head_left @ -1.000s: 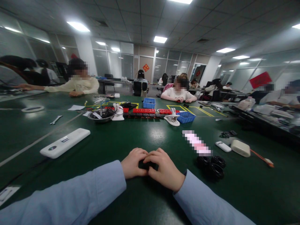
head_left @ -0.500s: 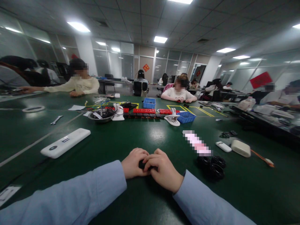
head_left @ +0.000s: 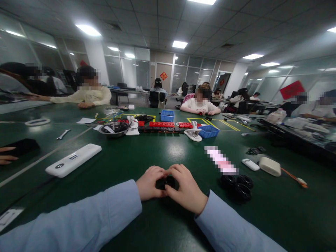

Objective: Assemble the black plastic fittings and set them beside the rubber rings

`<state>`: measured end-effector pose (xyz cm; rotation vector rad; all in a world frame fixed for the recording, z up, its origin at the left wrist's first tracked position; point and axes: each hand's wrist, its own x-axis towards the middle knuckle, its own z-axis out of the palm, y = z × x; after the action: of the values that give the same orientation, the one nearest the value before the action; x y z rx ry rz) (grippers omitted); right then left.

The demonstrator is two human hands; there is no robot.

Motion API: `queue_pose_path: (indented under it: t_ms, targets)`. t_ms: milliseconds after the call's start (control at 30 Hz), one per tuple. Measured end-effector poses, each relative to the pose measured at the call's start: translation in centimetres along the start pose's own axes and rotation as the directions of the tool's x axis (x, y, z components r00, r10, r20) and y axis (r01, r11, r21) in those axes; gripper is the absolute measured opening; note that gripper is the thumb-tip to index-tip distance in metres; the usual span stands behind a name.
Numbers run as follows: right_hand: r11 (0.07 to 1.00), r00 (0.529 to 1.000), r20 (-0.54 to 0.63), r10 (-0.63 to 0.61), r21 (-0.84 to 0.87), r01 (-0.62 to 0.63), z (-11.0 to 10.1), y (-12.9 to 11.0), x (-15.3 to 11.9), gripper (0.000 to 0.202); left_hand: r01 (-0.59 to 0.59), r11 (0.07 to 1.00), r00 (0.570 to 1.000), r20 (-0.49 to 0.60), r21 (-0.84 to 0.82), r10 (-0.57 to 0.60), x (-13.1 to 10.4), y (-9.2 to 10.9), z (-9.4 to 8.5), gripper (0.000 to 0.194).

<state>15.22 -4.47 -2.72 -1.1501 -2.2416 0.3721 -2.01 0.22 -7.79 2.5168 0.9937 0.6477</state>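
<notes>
Both hands meet at the near middle of the green table [head_left: 115, 157]. Between them is a small round black object [head_left: 170, 181], partly covered by the fingers. My left hand [head_left: 151, 182] curls around its left side, fingertips and thumb against it. My right hand [head_left: 186, 189] arches over the right side, thumb and fingers bent around the same object. Right of my hands lie several black rings [head_left: 243, 191] in a cluster. A pixelated pink flat item [head_left: 222, 161] lies beyond them.
A white elongated device [head_left: 75, 160] lies left. Farther back are a metal bowl [head_left: 114, 129], red power strips [head_left: 161, 124], a white clip stand [head_left: 193, 133] and a blue basket [head_left: 209, 131]. Another person's hand [head_left: 7, 155] and a black object [head_left: 25, 146] are at the left edge.
My right hand's fingers have opened and lifted slightly, showing more of the black object. Another person's hand with a black object has appeared at the left edge.
</notes>
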Motion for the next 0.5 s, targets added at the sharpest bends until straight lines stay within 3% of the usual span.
queue_pose_path:
  t_ms: [267, 500]
  targets:
    - [0.992, 0.993, 0.021, 0.117, -0.055, -0.116, -0.09, 0.06, 0.05, 0.03, -0.021, 1.0, 1.0, -0.015, -0.009, 0.021, -0.03, 0.34, -0.22, 0.03]
    - [0.985, 0.988, 0.043, 0.145, -0.097, -0.14, 0.62, 0.1, 0.04, 0.031, -0.007, 1.0, 1.0, 0.003, -0.01, 0.007, -0.02, 0.28, -0.15, 0.033]
